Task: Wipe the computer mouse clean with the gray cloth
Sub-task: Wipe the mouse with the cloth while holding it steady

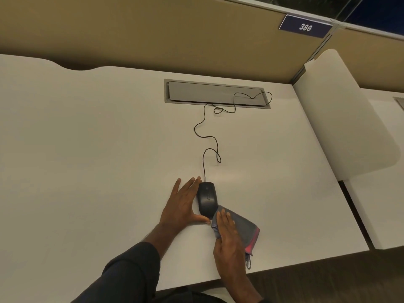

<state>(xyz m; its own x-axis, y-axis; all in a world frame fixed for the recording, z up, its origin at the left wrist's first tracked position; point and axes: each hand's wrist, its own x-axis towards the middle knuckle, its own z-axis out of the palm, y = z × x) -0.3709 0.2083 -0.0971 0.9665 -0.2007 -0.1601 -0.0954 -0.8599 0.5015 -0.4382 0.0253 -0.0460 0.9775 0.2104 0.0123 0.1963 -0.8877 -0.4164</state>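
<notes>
Black and corded, the mouse [207, 199] sits near the front edge of the white desk [87, 149], its cord [205, 136] snaking back to a gray hatch [216, 94]. The left hand [182, 204] lies open, fingers spread, against the mouse's left side, gripping nothing. The right hand [229, 239] presses flat, fingers straight, on the gray cloth [242, 226], whose corner touches the mouse's near end.

A single wide-angle view looked forward and down from the person's head, taking in the white desk [87, 149] from its near edge back to the tan partition [153, 29] and the number plate [305, 26] at upper right. It sat close above both hands, with the forearms entering from the bottom edge. No second view shared the scene.
</notes>
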